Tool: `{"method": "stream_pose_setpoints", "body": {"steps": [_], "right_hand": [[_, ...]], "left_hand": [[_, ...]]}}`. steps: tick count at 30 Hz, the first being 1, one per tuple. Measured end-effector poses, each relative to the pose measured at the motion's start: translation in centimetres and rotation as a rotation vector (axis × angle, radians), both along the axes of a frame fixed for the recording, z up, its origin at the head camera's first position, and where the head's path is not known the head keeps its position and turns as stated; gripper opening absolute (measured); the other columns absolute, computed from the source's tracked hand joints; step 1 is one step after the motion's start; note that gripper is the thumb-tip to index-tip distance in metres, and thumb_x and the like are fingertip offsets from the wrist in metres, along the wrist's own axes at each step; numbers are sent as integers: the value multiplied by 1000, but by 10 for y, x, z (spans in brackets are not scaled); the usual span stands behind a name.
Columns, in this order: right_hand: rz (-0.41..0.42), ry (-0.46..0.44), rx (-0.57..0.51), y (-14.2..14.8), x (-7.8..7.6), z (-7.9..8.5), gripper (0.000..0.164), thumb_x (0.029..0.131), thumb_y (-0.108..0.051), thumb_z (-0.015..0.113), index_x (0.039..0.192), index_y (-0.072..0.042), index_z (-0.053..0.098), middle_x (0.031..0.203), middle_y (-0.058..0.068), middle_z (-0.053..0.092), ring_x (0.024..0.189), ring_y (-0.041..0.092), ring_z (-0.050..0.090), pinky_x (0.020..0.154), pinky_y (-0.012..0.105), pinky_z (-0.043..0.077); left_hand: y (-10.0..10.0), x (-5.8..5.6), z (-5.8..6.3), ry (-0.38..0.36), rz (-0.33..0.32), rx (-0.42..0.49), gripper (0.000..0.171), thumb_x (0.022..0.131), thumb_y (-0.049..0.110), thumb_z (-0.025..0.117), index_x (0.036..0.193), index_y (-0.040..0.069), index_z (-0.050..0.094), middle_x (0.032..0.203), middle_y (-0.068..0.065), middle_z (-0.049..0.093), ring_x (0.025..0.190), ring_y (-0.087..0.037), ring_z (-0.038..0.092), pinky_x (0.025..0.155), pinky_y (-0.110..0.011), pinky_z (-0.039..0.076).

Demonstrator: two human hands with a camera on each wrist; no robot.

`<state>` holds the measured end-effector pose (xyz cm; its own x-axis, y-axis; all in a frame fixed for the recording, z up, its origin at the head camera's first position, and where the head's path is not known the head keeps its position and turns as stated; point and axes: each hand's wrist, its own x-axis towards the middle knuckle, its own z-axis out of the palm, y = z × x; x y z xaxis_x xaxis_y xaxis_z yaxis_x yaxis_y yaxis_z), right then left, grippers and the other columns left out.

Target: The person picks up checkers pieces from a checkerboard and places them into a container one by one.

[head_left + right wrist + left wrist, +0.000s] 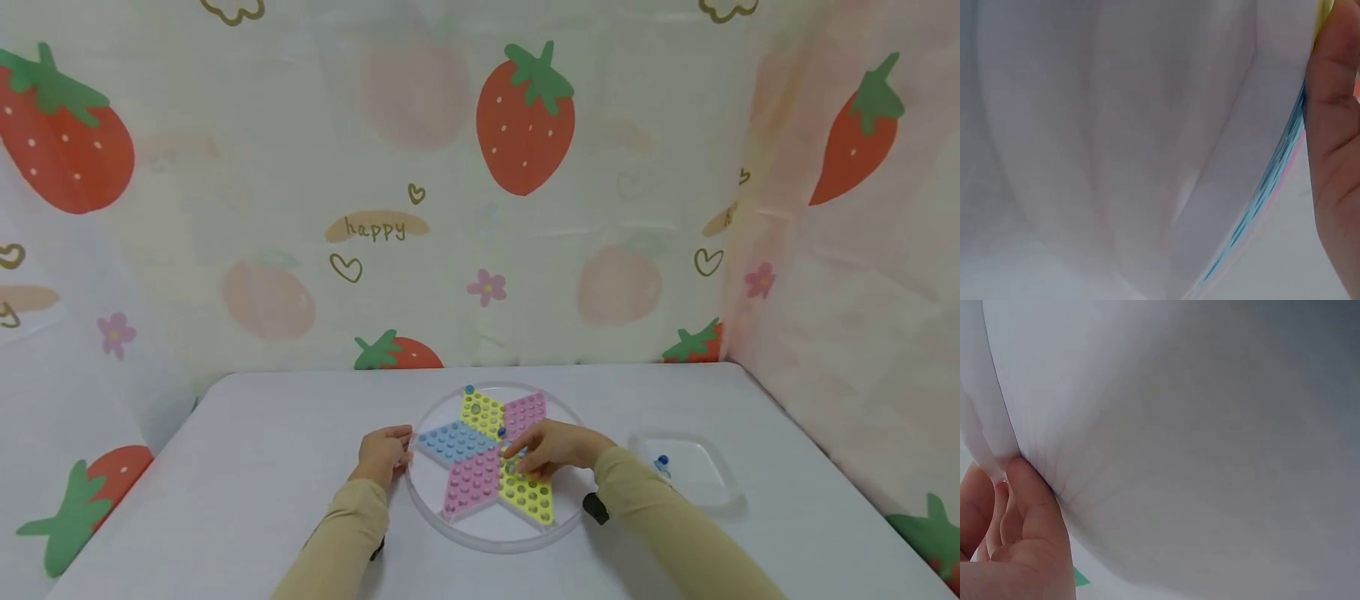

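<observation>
At the far left, a hanging cloth (67, 275) with printed strawberries came down beside the white table (247, 467). Next came your left hand (381, 454), at the left edge of the round board (427, 515); its thumb and fingers stood narrow, pinching the rim. The board lay flat on the table in front of you, bearing a six-pointed star of dimpled sections. Its blue section (456, 442) pointed toward your left hand, with a pink section (472, 483) just below it. A blue marble (469, 389) sat at the tip of the upper yellow section (491, 410), a larger marble (476, 408) lay within that section, and a dark blue marble (502, 432) was near the centre. Your right hand (558, 446) reached over the star's right side, index finger extended to the lower yellow section (534, 500); you could not tell whether its fingers pinched anything. Farther right stood a clear tray (716, 462), apart from the board, with a small blue marble (663, 459) in it.
</observation>
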<state>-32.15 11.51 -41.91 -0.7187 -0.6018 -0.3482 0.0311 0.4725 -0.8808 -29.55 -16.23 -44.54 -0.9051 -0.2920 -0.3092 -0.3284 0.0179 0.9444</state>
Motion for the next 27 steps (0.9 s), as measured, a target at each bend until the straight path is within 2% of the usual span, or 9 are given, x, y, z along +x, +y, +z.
{"method": "stream_pose_setpoints", "body": {"steps": [3,7,13,20,27], "right_hand": [[-2,23,50,-2,1,2,24,88,2,66,112,2,69,72,4,60,63,12,53,60,24,47],[-10,96,125,-9,3,3,20,86,0,70,106,-3,73,68,3,58,60,11,53,57,22,47],[-64,167,176,-16,7,0,15,83,0,73,97,-5,76,62,1,57,55,10,51,52,21,44],[-87,167,182,-16,11,2,12,82,0,73,94,-4,75,64,1,57,57,10,51,53,22,45],[-68,153,141,-13,9,2,12,82,1,73,94,-2,73,66,2,59,58,12,52,55,23,46]], "left_hand": [[0,-2,-1,-7,0,8,52,83,-22,48,133,-9,53,136,-25,51,121,-32,51,69,-26,45],[-3,-4,-4,-15,5,5,51,84,-21,48,133,-8,53,137,-25,50,124,-33,49,75,-29,46],[-3,-6,-7,-19,-4,4,51,84,-21,49,134,-8,52,137,-25,50,123,-33,50,78,-31,46],[-1,-1,-5,-8,-12,13,53,83,-23,47,134,-9,51,137,-26,49,122,-33,50,76,-30,46],[0,3,1,8,-19,23,53,83,-24,46,135,-10,50,138,-27,47,128,-36,46,75,-28,44]]}}
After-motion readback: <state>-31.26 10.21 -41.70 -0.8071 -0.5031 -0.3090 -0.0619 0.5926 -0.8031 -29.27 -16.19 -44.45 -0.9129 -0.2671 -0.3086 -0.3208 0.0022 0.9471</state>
